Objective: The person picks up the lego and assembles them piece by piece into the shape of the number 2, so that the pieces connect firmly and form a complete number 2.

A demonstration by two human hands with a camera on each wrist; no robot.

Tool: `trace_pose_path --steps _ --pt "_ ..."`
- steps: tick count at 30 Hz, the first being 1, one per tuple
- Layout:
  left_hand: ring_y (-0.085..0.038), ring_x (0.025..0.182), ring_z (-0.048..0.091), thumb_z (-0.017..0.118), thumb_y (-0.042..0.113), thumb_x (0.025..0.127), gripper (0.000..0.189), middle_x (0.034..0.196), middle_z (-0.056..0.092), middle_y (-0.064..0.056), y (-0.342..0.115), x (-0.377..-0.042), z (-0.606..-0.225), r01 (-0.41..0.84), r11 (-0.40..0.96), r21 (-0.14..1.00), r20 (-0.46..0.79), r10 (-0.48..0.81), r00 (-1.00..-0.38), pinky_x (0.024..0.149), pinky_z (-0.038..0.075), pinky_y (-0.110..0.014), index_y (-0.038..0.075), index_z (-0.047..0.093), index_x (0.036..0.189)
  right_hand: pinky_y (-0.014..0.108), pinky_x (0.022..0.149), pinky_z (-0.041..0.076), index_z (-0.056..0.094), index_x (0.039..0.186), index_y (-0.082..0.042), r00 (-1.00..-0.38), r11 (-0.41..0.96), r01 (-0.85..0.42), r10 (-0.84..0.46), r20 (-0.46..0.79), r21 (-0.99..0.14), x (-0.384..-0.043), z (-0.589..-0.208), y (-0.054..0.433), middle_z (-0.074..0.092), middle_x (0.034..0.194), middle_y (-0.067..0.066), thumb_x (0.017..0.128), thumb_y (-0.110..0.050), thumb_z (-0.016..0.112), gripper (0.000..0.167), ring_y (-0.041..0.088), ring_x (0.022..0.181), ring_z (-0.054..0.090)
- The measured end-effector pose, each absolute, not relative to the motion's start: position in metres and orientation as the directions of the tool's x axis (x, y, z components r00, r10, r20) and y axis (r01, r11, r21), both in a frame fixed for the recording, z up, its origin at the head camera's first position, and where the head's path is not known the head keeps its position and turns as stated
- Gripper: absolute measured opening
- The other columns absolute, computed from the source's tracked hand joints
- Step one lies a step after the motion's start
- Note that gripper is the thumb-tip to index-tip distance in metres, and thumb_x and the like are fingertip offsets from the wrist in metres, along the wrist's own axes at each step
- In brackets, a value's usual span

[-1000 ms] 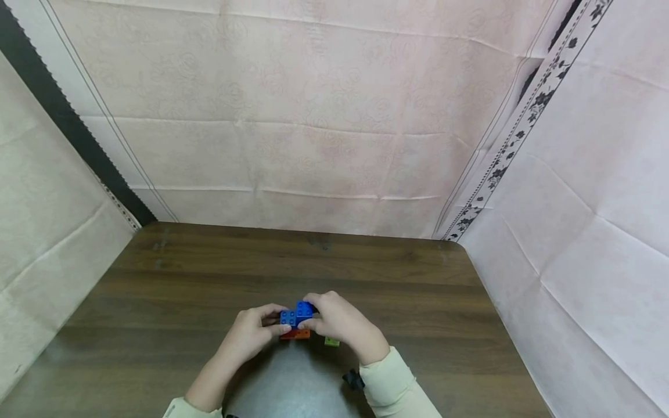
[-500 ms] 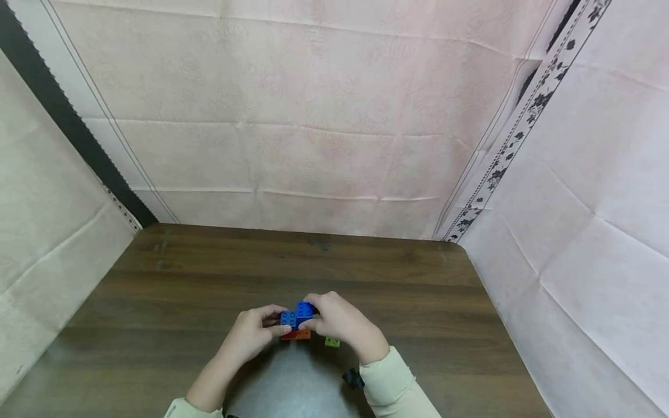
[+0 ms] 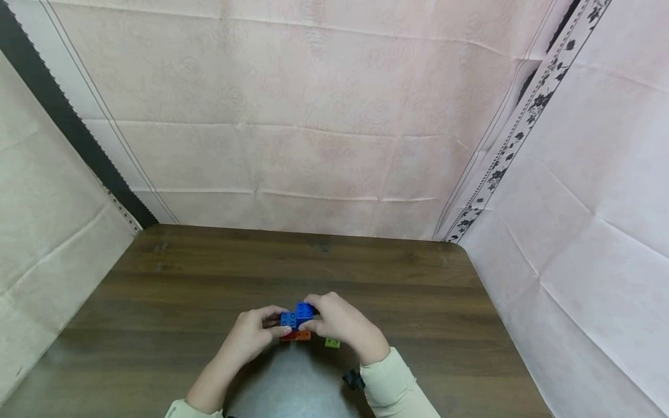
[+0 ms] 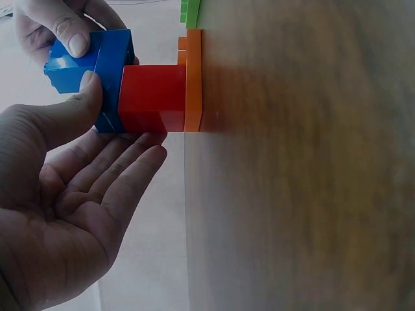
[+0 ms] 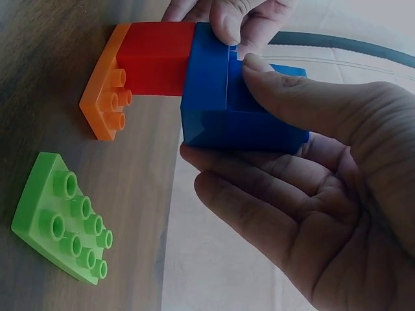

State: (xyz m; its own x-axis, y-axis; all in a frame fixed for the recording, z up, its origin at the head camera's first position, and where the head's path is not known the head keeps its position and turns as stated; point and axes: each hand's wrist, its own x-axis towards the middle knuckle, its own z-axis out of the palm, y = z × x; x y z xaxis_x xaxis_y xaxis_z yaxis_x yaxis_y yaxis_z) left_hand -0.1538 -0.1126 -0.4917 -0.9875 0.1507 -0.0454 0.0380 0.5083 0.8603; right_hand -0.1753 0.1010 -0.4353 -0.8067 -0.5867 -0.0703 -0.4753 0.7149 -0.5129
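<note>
A small stack of toy building bricks stands on the table. At its base lies a flat orange brick (image 4: 194, 81), with a red brick (image 4: 152, 100) on one half of it. Across the red one sits a thin blue brick (image 5: 204, 78), overhanging to the right, and a taller blue brick (image 5: 266, 133) is on its right end. My left hand (image 3: 255, 334) pinches the thin blue brick between thumb and fingers. My right hand (image 3: 338, 319) grips the taller blue brick, thumb on the near side and fingers behind.
A flat light-green brick (image 5: 61, 220), studs up, lies on the wooden table (image 3: 235, 261) right of the stack, beside my right hand. Pale cloth sheets (image 3: 313, 145) hang behind the table and at both sides. A dark object (image 3: 353, 379) is at my right wrist.
</note>
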Motion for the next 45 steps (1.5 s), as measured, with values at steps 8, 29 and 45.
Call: trace_pose_path --steps 8,29,45 --pt "-0.019 0.095 0.072 0.082 0.022 0.086 0.019 0.102 0.074 0.000 -0.112 -0.154 -0.493 0.041 0.516 0.856 -0.043 0.151 -0.988 0.082 0.058 -0.042 0.019 0.075 0.103 0.019 0.070 0.053 0.066 0.123 -0.011 -0.806 0.696 -0.476 -0.590 -0.052 -0.537 -0.176 -0.437 0.102 0.069 0.099 -0.004 0.092 -0.033 0.075 0.040 0.002 0.073 0.060" --pt "-0.020 0.098 0.071 0.082 0.024 0.086 0.019 0.104 0.074 0.000 -0.112 -0.155 -0.492 0.048 0.528 0.848 -0.040 0.155 -0.987 0.084 0.057 -0.043 0.022 0.075 0.104 0.018 0.069 0.051 0.063 0.124 -0.008 -0.778 0.649 -0.528 -0.629 0.004 -0.547 -0.176 -0.443 0.108 0.068 0.097 -0.004 0.096 -0.031 0.071 0.037 0.001 0.072 0.058" --pt "-0.018 0.095 0.071 0.081 0.022 0.086 0.018 0.101 0.074 0.001 -0.112 -0.155 -0.492 0.049 0.540 0.840 -0.040 0.151 -0.988 0.083 0.057 -0.043 0.021 0.075 0.103 0.018 0.073 0.052 0.062 0.126 -0.010 -0.750 0.616 -0.572 -0.660 0.041 -0.542 -0.177 -0.447 0.111 0.069 0.101 -0.005 0.096 -0.031 0.071 0.037 -0.001 0.076 0.059"
